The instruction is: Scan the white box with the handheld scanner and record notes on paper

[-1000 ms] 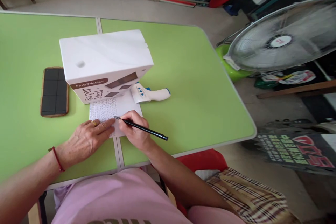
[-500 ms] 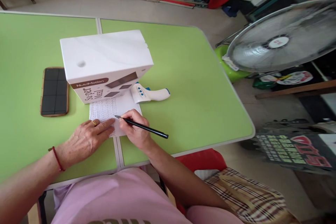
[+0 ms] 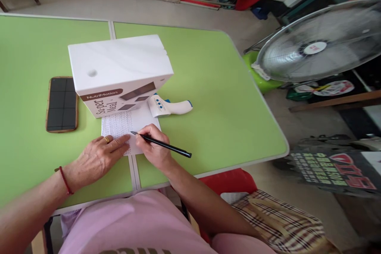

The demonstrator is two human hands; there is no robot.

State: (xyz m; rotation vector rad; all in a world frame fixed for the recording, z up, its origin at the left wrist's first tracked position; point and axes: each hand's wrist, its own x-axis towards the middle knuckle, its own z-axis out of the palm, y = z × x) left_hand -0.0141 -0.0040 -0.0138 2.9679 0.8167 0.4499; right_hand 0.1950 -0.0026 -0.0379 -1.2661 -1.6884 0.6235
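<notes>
Paper [image 3: 143, 121], its left portion bearing dense writing [image 3: 117, 124], lies on the worktop [image 3: 220, 95], far end hidden by the box [image 3: 120, 63]. Pen [image 3: 169, 146] gripped in the right hand [image 3: 154, 155], fingers closed, tip at the writing's edge. Left hand [image 3: 97, 156] nearly flat, partly over the paper, grasping nothing. Handheld device [image 3: 180, 107] right of the box; phone [image 3: 61, 103] left
</notes>
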